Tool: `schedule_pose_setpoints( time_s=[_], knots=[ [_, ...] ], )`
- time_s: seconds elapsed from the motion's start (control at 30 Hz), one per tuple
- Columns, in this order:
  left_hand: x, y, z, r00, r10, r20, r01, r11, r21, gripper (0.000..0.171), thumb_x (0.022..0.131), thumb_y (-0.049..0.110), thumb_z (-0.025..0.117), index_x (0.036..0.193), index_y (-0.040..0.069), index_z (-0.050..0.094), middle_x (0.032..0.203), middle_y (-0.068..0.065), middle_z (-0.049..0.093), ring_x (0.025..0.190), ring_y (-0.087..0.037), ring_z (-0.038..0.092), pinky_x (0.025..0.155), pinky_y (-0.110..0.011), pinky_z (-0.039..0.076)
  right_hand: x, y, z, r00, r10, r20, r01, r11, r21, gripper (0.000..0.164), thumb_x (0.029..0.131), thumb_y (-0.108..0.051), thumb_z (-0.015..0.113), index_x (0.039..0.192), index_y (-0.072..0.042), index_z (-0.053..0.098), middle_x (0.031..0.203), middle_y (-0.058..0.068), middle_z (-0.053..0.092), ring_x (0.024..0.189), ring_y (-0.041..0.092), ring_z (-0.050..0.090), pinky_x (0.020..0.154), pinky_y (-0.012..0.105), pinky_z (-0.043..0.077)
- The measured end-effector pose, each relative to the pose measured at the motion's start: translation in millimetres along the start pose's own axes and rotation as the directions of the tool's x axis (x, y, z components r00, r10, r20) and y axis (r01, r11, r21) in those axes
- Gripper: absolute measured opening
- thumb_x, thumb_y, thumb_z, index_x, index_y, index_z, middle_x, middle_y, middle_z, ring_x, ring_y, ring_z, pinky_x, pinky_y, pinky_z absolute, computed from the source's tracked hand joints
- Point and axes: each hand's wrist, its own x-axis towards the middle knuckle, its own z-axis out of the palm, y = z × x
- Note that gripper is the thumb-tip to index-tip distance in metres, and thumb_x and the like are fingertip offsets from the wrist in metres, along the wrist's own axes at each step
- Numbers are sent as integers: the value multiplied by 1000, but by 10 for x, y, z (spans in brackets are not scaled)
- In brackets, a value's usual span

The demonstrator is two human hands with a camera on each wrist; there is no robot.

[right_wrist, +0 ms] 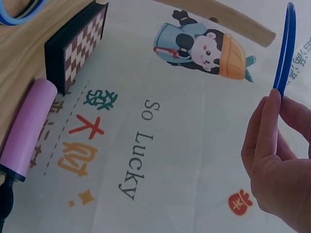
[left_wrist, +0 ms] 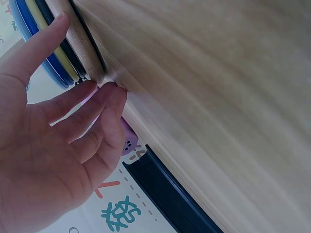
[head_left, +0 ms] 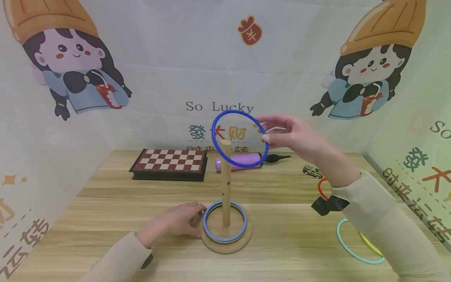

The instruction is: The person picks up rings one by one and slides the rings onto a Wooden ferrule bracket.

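A ring-toss stand, a wooden post [head_left: 226, 196] on a round base [head_left: 225, 248], stands upright on the table. Several stacked rings circle the foot of its post, a light blue ring [head_left: 225, 240] on top; blue, yellow and dark edges show in the left wrist view. My left hand [head_left: 176, 221] holds the left side of the base, thumb and fingertips against its edge. Above the table, my right hand [head_left: 289, 135] pinches a dark blue ring [head_left: 243, 165] by its right side. That ring is tilted near the post's top; whether it surrounds the post is unclear.
Behind the stand lie a checkered board box [head_left: 169, 161] and a purple hand pump [head_left: 243, 159]. A toy car [head_left: 312, 171], a red ring [head_left: 320, 188], a turquoise ring [head_left: 343, 246] and a yellow ring [head_left: 370, 246] are at right, partly behind my forearm. Printed cloth [head_left: 162, 78] encloses the table.
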Motion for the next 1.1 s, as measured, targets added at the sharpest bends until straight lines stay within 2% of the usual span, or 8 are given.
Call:
schedule_pose_setpoints(
  time_s=[0.3,0.4,0.63,0.8,0.97,1.1],
  knots=[
    [-3,-4,-2,1000,0,4,0,1000,-3,60,70,29,73,119,5,48,107,-5,51,95,-22,49,79,-40,41,98,141,244,999,34,8,-34,999,-12,43,81,-1,59,122,1,47,107,16,50,93,25,55,74,37,48],
    [-7,-2,-4,1000,0,7,0,1000,-7,61,70,29,73,119,4,48,108,-6,51,96,-22,49,80,-41,41,105,239,279,999,54,6,-54,998,-14,43,80,-1,59,122,3,48,105,15,50,92,24,55,73,36,48],
    [-3,-4,-2,1000,2,3,-2,1000,0,60,70,29,73,119,3,48,109,-6,51,98,-23,49,81,-40,41,85,503,378,997,74,28,-74,997,-2,42,80,4,57,120,8,47,102,18,50,85,23,57,74,43,47],
    [3,-6,8,1000,-4,-4,4,1000,8,60,70,30,73,119,4,48,108,-6,51,97,-23,50,80,-40,41,59,702,433,992,111,55,-110,994,-15,42,80,4,56,121,4,48,100,15,51,82,21,56,74,44,47],
    [4,-18,16,1000,0,-5,0,1000,9,62,69,30,73,119,3,48,108,-6,52,98,-24,49,81,-42,41,29,870,483,991,112,79,-112,994,5,41,80,5,55,120,4,48,97,15,53,84,26,56,72,41,48],
    [6,-32,23,1000,11,-9,-11,1000,17,62,69,31,74,119,5,48,107,-6,52,97,-24,50,80,-41,41,-6,977,520,988,134,73,-133,991,-9,39,79,7,53,117,9,48,97,15,53,82,24,57,72,40,49]
  ],
)
